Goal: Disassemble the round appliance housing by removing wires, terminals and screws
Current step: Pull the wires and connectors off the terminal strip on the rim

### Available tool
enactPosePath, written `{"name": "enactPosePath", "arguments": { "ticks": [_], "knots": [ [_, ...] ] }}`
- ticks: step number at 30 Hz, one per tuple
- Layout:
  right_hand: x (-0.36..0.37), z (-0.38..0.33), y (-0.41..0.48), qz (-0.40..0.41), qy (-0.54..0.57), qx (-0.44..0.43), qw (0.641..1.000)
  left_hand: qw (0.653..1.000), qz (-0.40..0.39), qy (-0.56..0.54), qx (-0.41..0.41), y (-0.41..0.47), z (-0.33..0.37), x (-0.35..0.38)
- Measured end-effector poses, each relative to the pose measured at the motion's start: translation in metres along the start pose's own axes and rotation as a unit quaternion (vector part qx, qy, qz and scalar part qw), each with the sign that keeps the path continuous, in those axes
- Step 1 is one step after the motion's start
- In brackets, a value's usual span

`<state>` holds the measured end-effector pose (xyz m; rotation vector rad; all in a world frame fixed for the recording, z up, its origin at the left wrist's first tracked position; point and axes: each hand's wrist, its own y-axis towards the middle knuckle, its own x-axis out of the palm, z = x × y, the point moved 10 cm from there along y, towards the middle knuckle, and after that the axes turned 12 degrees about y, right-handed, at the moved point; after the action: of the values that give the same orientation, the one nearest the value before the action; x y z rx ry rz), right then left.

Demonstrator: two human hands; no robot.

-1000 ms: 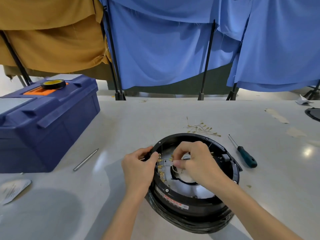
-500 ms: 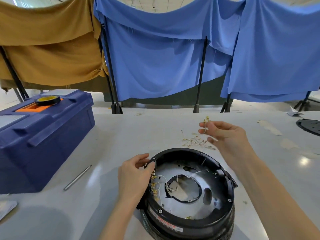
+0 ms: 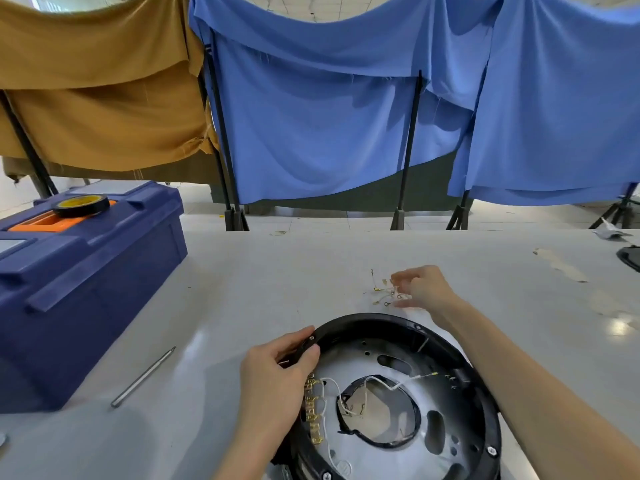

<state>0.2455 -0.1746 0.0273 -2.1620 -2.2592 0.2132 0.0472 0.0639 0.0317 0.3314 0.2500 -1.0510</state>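
Note:
The round black housing (image 3: pixel 363 322) lies open side up at the near edge of the table, with a silver plate inside. My left hand (image 3: pixel 277 375) grips its left rim, thumb over the edge. A row of brass terminals (image 3: pixel 313 410) sits just inside that rim, and thin white wires (image 3: pixel 381 382) cross the centre hole. My right hand (image 3: pixel 426 289) hovers beyond the housing, its blurred fingers loosely spread over a small pile of removed wires and terminals (image 3: pixel 381 296). A hex screw (image 3: pixel 491 451) shows on the right rim.
A dark blue toolbox (image 3: pixel 86 271) stands at the left with a black tape roll (image 3: pixel 81 204) on its lid. A thin metal rod (image 3: pixel 143 377) lies between toolbox and housing. A black part (image 3: pixel 630 258) sits at the far right edge. Cloth screens hang behind.
My right hand came out of the housing with a wire, carried it to the pile beyond and now spreads its fingers over it. My left hand stayed on the rim.

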Motion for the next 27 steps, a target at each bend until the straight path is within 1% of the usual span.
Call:
{"name": "enactPosePath", "arguments": {
  "ticks": [3, 5, 7, 9, 10, 12, 14, 17, 20, 23, 27],
  "knots": [
    [0.001, 0.004, -0.001, -0.001, 0.068, 0.017, 0.998, 1.0, 0.0, 0.003, -0.002, 0.0, 0.0, 0.0],
    [-0.003, 0.0, -0.005, 0.007, 0.085, 0.006, 0.996, 1.0, 0.002, -0.001, -0.004, 0.0, 0.0, 0.0],
    [-0.008, -0.011, -0.013, 0.017, 0.075, -0.028, 0.997, 1.0, 0.002, -0.009, -0.009, -0.001, 0.0, -0.001],
    [-0.005, -0.033, -0.029, 0.007, 0.045, -0.091, 0.995, 1.0, 0.002, -0.019, -0.017, -0.002, -0.002, -0.003],
    [0.0, -0.045, -0.041, -0.011, 0.031, -0.127, 0.991, 0.999, 0.003, -0.022, -0.023, -0.002, -0.003, -0.004],
    [0.019, -0.064, -0.07, -0.073, 0.003, -0.179, 0.981, 0.999, 0.01, -0.022, -0.033, -0.004, -0.006, -0.007],
    [0.045, -0.07, -0.102, -0.148, -0.06, -0.198, 0.967, 0.999, 0.022, -0.02, -0.041, -0.007, -0.008, -0.011],
    [0.084, -0.062, -0.141, -0.248, -0.182, -0.206, 0.929, 0.998, 0.029, -0.03, -0.048, -0.013, -0.009, -0.014],
    [0.113, -0.047, -0.158, -0.295, -0.27, -0.197, 0.895, 0.998, 0.025, -0.033, -0.045, -0.017, -0.007, -0.013],
    [0.132, -0.035, -0.163, -0.317, -0.304, -0.164, 0.883, 0.998, 0.021, -0.039, -0.042, -0.019, -0.006, -0.012],
    [0.142, -0.025, -0.158, -0.314, -0.316, -0.129, 0.886, 0.998, 0.029, -0.042, -0.037, -0.019, -0.005, -0.013]
  ]
}}
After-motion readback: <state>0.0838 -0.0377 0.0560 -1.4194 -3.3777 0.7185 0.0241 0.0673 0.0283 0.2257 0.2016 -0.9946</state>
